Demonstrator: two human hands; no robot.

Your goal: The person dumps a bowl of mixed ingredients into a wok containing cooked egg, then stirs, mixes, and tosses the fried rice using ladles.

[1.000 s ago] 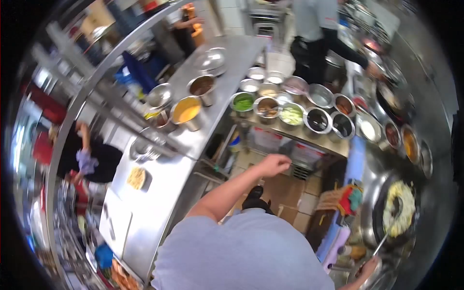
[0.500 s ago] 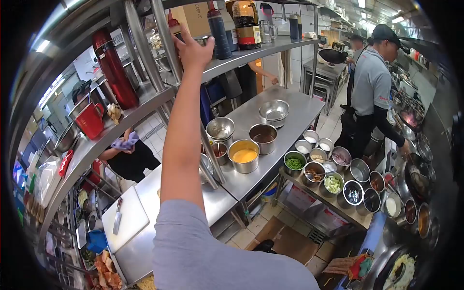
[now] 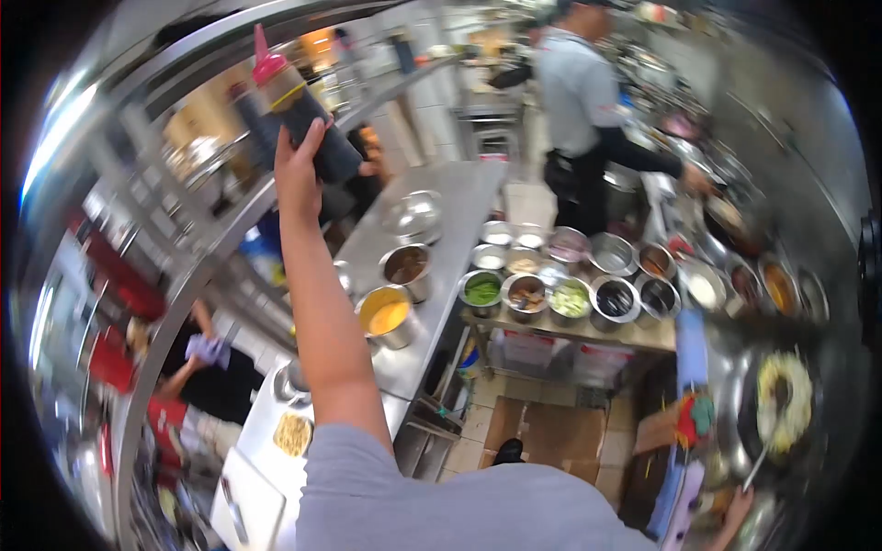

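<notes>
Raised toward the upper left, my left hand (image 3: 301,174) is closed round a squeeze bottle (image 3: 310,124) of dark liquid. The bottle has a pink-red nozzle and a yellow band, and is tilted, nozzle up, in front of the metal shelf. Low on the right, my right hand (image 3: 735,511) grips the thin handle of a cooking utensil (image 3: 757,466). Its working end is too unclear to name. That end reaches into a dark wok (image 3: 746,404), where pale yellow food (image 3: 788,390) lies in a ring.
Several metal pots of ingredients stand on a low shelf (image 3: 588,334), among them chopped greens (image 3: 481,289). A pot of yellow liquid (image 3: 390,321) is on the steel counter (image 3: 464,188). A knife (image 3: 235,512) lies on a white board (image 3: 262,496). A co-worker (image 3: 574,101) stands at the stove.
My left hand has taken the squeeze bottle off the shelf and lifted it. The view has swung right and down, bringing my right hand and more of the wok into sight.
</notes>
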